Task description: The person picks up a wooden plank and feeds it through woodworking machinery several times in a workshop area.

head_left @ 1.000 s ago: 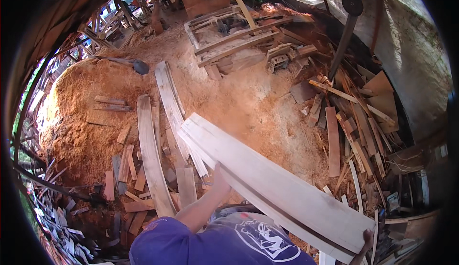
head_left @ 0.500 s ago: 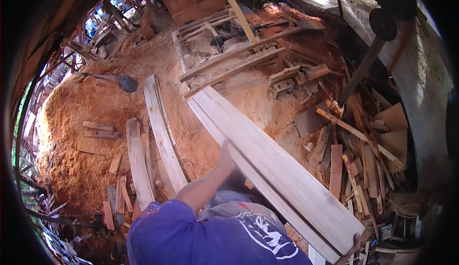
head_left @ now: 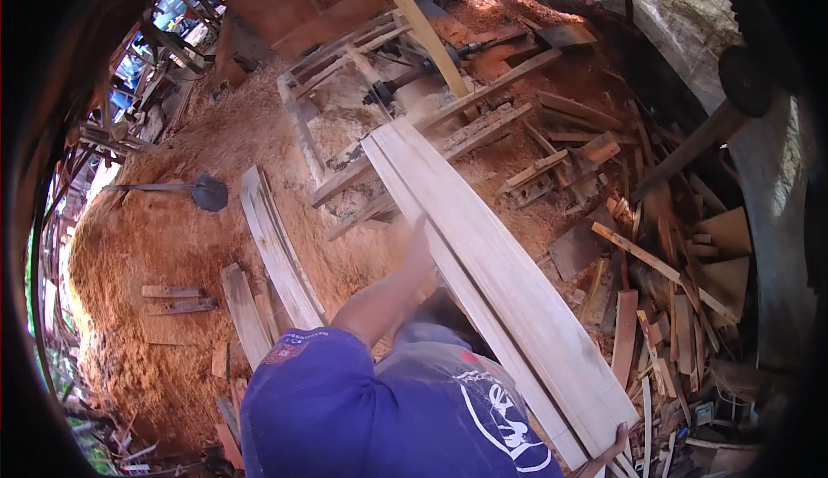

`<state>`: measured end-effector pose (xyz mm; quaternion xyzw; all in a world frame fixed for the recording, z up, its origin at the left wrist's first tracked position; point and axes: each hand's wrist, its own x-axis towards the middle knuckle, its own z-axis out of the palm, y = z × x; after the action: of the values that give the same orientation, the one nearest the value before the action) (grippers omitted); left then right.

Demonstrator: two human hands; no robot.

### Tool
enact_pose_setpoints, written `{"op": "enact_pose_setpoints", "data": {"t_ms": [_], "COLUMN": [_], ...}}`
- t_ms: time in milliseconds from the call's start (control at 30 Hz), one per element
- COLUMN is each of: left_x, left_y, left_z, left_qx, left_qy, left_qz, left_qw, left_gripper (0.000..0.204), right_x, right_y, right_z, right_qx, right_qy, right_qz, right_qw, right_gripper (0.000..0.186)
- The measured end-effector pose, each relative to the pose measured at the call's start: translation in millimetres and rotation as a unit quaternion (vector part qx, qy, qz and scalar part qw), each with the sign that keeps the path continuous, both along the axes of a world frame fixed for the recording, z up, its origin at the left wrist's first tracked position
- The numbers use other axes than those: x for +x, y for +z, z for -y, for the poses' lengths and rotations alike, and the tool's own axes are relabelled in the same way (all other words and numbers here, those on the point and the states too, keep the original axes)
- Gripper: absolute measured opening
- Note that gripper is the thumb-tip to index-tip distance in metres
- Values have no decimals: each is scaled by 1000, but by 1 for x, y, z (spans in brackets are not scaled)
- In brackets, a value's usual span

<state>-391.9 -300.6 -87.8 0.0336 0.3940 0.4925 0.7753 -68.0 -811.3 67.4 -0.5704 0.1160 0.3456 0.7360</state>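
Note:
A stack of long pale wooden planks [head_left: 509, 297] slants from the machine frame down to the lower right, with a dark gap showing between a wide upper plank and one along its left edge. My left hand [head_left: 419, 238] holds the left edge, about a third of the way from the far end; its fingertips are hidden beneath the wood. At the near end, my right hand [head_left: 616, 450] wraps round the corner, partly hidden. The far end of the planks overlaps the rails of a wooden machine frame [head_left: 297, 128]; whether it rests on them I cannot tell.
Loose planks [head_left: 278, 249] lie on the sawdust to my left, near a shovel [head_left: 210, 192]. Inside the frame shows a dark metal shaft [head_left: 379, 92]. Offcuts [head_left: 677, 331] pile up on the right, below a slanting post [head_left: 690, 152]. Sawdust [head_left: 147, 245] is heaped at the left.
The planks have moved forward with both hands on them, so their far end now overlaps the frame's rails. The view has shifted, and the frame appears nearer.

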Motion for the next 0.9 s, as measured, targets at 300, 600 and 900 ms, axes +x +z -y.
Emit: {"op": "enact_pose_setpoints", "data": {"t_ms": [300, 600, 900], "left_x": [-45, -61, -71], "left_y": [-43, -53, -77], "left_z": [-102, -136, -164], "left_qx": [32, 45, -27], "left_qy": [-12, 8, -7], "left_qz": [-7, -150, -237], "left_qw": [999, 988, 971], "left_gripper": [56, 61, 58], "right_x": [-30, -50, -49], "right_y": [3, 45, 52], "right_z": [-93, -159, -181], "right_qx": [11, -143, -221], "right_qy": [93, 2, -31], "right_qz": [-48, -21, 20], "right_qw": [994, 990, 975], "right_gripper": [82, 80, 72]}}
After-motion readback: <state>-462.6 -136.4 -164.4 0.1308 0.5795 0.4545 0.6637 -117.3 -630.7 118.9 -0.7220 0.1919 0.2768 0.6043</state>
